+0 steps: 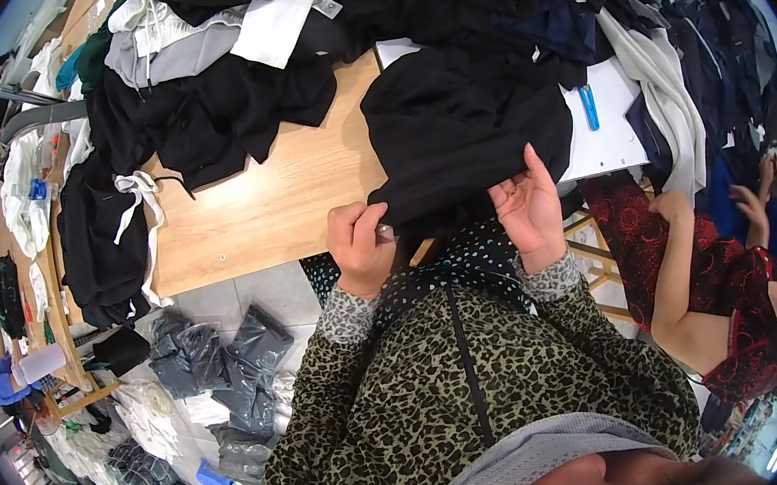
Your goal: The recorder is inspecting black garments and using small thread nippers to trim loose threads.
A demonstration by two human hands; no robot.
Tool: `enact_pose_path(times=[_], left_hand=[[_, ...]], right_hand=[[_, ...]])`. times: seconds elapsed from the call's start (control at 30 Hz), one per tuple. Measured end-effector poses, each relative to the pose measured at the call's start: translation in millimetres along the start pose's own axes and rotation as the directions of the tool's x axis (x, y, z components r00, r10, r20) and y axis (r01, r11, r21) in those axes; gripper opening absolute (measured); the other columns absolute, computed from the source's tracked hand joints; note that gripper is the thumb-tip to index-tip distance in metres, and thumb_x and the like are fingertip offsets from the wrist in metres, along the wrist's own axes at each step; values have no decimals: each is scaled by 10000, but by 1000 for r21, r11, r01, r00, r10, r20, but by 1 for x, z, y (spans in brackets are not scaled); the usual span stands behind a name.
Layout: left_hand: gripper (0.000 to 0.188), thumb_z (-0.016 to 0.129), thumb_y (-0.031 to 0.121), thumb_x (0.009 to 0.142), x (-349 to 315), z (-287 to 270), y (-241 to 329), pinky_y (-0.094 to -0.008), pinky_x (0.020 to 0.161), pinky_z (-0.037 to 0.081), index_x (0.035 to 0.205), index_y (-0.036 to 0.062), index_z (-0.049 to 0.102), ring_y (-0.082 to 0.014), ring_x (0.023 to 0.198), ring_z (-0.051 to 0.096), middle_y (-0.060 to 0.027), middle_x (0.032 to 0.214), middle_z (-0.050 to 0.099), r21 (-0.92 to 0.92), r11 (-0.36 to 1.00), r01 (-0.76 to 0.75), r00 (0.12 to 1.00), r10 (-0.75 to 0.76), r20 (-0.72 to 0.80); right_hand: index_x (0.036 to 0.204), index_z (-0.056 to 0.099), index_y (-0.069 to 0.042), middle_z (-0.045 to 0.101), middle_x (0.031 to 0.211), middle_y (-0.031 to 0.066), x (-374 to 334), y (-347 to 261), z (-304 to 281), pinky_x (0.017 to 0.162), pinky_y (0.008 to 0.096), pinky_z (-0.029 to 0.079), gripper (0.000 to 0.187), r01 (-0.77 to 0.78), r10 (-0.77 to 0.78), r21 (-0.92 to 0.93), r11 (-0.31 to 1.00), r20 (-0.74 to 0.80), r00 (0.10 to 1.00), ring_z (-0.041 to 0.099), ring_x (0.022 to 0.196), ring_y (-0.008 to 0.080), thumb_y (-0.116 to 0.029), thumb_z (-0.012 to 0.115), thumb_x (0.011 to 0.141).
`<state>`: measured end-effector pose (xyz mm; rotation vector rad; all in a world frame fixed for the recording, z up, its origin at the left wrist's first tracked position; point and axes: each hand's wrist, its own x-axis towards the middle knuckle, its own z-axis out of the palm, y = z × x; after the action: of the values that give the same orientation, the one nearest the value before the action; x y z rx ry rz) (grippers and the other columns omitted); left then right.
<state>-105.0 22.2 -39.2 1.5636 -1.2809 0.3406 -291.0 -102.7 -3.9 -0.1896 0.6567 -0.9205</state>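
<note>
A black garment (462,129) lies spread at the front edge of the wooden table, its near edge lifted toward me. My left hand (360,248) is closed at the garment's lower left corner, pinching the cloth. A small shiny bit shows by those fingers, too small to name. At the right end of the same edge, my right hand (531,212) has its palm turned up. Its thumb stands apart from the fingers, which touch the cloth from below or beside; which of these I cannot tell.
Black clothes (212,119) are heaped across the back and left of the wooden table (260,209). On white paper (603,151) at the right lies a blue cutter-like tool (590,108). Another person in red patterned clothes (730,299) sits close on my right. Bagged garments (230,366) cover floor at left.
</note>
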Motion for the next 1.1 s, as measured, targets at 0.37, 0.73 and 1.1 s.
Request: enact_pose_path(times=[0.37,0.73,1.1], left_hand=[[337,590,-123,540,-4,2,-4,-313,534,438,835,36,618,-232,652,526,-93,796,516,-53,997,63,997,-60,56],[152,610,-45,697,1,26,-46,-254,575,441,842,-8,584,-129,629,537,-51,753,546,-161,575,802,574,-668,473],[369,660,20,795,47,-1,-17,-178,525,365,1137,24,519,-26,615,424,-14,926,501,-424,281,861,488,-689,535]], right_hand=[[986,598,-65,617,921,30,11,-5,-14,797,307,518,187,46,-47,-45,998,-29,998,580,767,129,-237,570,917],[1006,640,-84,586,1018,27,4,9,-2,883,383,361,470,764,131,-405,-503,837,531,507,978,249,-273,786,601],[1011,619,29,600,876,-67,19,0,1,715,170,410,188,203,373,-907,368,344,862,485,805,-5,-123,589,904]])
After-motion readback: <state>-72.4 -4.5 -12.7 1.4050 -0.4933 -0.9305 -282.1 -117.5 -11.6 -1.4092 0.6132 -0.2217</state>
